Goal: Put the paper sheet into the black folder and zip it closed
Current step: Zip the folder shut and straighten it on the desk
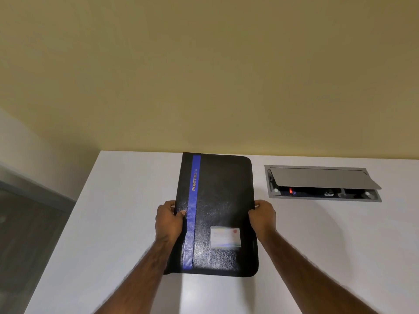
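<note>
Our left hand and right hand grip the black folder; a half-open socket box sits by the far edge of the table.

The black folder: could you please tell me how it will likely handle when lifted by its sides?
The black folder is probably fairly stiff: it looks flat between the left hand and right hand. Its glossy cover may be slightly slippery. Being flat, it shouldn't roll.
</note>
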### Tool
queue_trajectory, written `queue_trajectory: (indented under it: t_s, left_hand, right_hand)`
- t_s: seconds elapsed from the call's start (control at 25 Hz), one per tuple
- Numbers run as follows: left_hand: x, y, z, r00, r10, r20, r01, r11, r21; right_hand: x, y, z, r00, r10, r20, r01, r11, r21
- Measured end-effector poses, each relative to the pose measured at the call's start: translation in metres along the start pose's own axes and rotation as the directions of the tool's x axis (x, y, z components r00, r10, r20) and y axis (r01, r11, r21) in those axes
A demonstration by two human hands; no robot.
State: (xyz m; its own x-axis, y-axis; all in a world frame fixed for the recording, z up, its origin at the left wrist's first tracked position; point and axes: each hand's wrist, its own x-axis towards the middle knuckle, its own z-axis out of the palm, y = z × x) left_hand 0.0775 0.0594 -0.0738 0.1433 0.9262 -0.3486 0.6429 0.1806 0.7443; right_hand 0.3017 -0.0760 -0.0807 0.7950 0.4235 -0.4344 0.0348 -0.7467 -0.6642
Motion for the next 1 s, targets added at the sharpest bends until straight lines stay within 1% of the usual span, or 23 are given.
queue_trajectory:
  t_s: [0.24, 0.52, 0.92, 1.0]
  left_hand:
    - [0.029, 0.012, 0.012, 0.999, -0.023, 0.030, 0.022, 0.999, 0.029]
    - [0.029, 0.002, 0.022, 0.998, -0.047, 0.040, 0.045, 0.998, 0.051]
    - [0.031, 0.005, 0.022, 0.998, -0.007, 0.056, 0.005, 0.999, 0.050]
    - [0.030, 0.005, 0.023, 0.997, 0.001, 0.076, -0.005, 0.999, 0.045]
  right_hand:
    - [0.032, -0.017, 0.003, 1.000, 0.004, 0.007, -0.004, 0.999, -0.034]
    - [0.049, -0.018, 0.009, 1.000, 0.006, 0.015, -0.005, 0.997, -0.073]
    - [0.047, -0.012, 0.016, 1.000, 0.016, 0.001, -0.016, 1.000, -0.006]
    - [0.045, -0.011, 0.017, 1.000, 0.018, 0.005, -0.018, 1.000, 0.006]
